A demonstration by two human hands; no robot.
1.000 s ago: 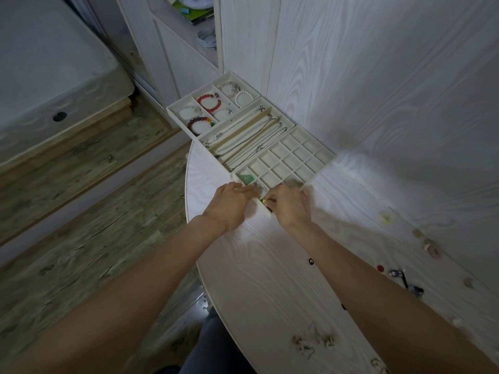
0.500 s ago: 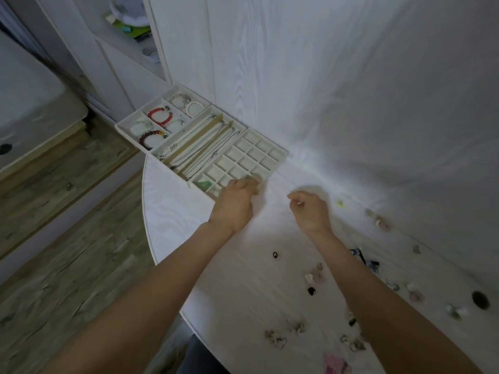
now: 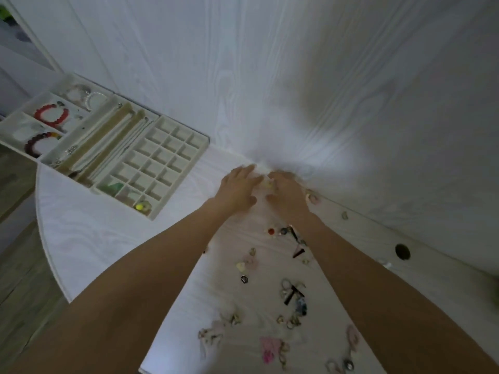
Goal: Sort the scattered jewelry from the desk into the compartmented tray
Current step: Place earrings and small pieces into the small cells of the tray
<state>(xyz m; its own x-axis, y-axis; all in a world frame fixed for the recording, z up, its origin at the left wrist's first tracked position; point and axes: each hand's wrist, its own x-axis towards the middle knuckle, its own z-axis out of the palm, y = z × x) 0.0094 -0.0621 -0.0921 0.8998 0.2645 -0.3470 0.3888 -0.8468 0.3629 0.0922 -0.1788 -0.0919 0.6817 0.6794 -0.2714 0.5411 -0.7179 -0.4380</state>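
Observation:
The white compartmented tray lies at the desk's back left. It holds bracelets, necklaces, a green piece and a yellow-green bead in the near small cells. To its right, close to the wall, both my hands meet around a small pale yellow piece. My left hand lies flat with straight fingers beside it. The fingertips of my right hand touch it, with the thumb apart from it. Motion blur hides the finer detail.
Several loose jewelry pieces lie between and behind my forearms: a red bead, dark earrings, a pink piece. More sit along the wall. A round cable hole is at right. The desk's curved edge drops to the floor at left.
Both hands left the tray's near cells and moved right to the wall, and the yellow-green bead now lies in a cell. The view swung right too.

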